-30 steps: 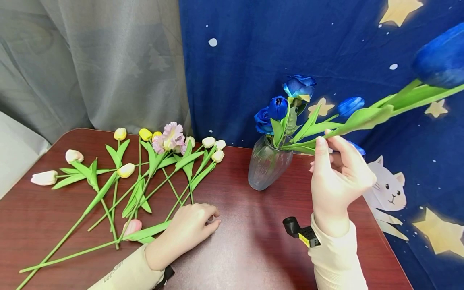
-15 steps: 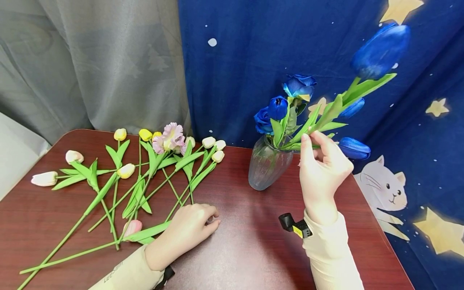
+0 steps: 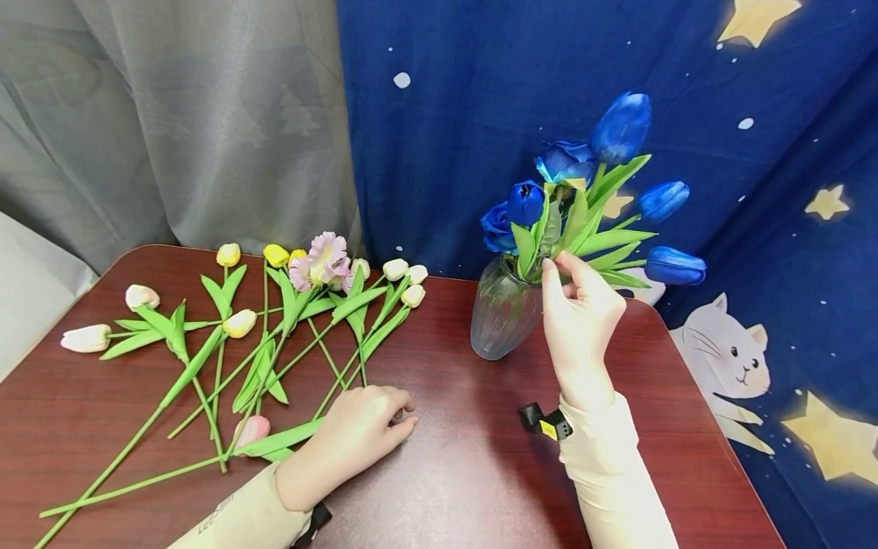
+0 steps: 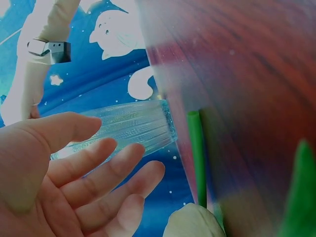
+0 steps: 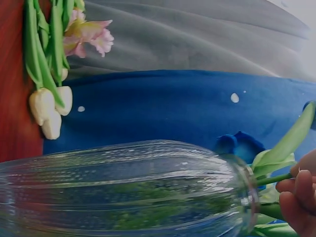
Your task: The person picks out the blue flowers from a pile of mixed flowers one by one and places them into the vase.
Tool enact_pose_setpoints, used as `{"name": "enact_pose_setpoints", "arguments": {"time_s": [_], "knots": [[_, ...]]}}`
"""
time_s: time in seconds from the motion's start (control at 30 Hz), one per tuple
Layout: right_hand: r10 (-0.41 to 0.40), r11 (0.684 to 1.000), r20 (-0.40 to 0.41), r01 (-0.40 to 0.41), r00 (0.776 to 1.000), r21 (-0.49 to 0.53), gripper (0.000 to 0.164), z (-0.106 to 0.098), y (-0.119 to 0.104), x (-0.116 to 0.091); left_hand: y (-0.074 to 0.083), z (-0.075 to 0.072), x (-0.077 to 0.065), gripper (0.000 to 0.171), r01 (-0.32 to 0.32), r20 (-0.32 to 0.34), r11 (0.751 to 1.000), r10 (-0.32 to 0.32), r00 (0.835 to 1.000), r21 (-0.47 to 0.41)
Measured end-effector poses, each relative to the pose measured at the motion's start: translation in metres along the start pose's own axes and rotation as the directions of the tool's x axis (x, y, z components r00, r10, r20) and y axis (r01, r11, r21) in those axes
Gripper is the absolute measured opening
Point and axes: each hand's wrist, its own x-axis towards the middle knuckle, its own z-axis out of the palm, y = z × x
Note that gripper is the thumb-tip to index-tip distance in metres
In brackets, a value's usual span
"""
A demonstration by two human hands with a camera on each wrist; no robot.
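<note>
My right hand (image 3: 583,324) pinches the green stem of a blue tulip (image 3: 620,128) between thumb and fingertips, right at the mouth of a clear ribbed glass vase (image 3: 506,324). In the right wrist view the pinched stem (image 5: 276,178) runs into the vase's opening. Blue roses (image 3: 565,162) and other blue tulips (image 3: 675,265) stand in the vase, some leaning right over the rim. My left hand (image 3: 363,427) rests on the table with loosely bent fingers, holding nothing. The left wrist view shows its relaxed fingers (image 4: 111,170), with the vase behind them.
White, yellow and pink tulips (image 3: 239,323) lie crossed on the left of the red-brown table (image 3: 446,473), with a pink ruffled flower (image 3: 321,261) among them. Behind hang a grey curtain (image 3: 240,114) and a blue starry curtain (image 3: 466,137). A cat figure (image 3: 737,354) shows at the right.
My right hand has moved left and closer to the vase, and the blue tulip has swung from far right to nearly upright over the vase. The left hand has stayed put.
</note>
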Motion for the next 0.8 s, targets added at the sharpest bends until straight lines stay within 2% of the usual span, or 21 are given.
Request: {"name": "enact_pose_setpoints", "arguments": {"time_s": [0.37, 0.63, 0.8], "knots": [[0.04, 0.996, 0.122, -0.03, 0.992, -0.084, 0.01, 0.009, 0.017, -0.009, -0.001, 0.001, 0.0, 0.012, 0.001, 0.0, 1.0, -0.001, 1.0, 0.003], [0.064, 0.986, 0.147, -0.04, 0.987, -0.159, 0.012, 0.008, 0.017, -0.011, -0.001, 0.0, 0.0, 0.013, 0.007, 0.01, 1.0, -0.007, 1.0, 0.004], [0.106, 0.983, 0.16, -0.079, 0.981, -0.163, 0.015, 0.004, 0.013, -0.013, 0.0, 0.0, 0.0, 0.014, 0.007, 0.018, 1.0, -0.007, 1.0, -0.002]]}}
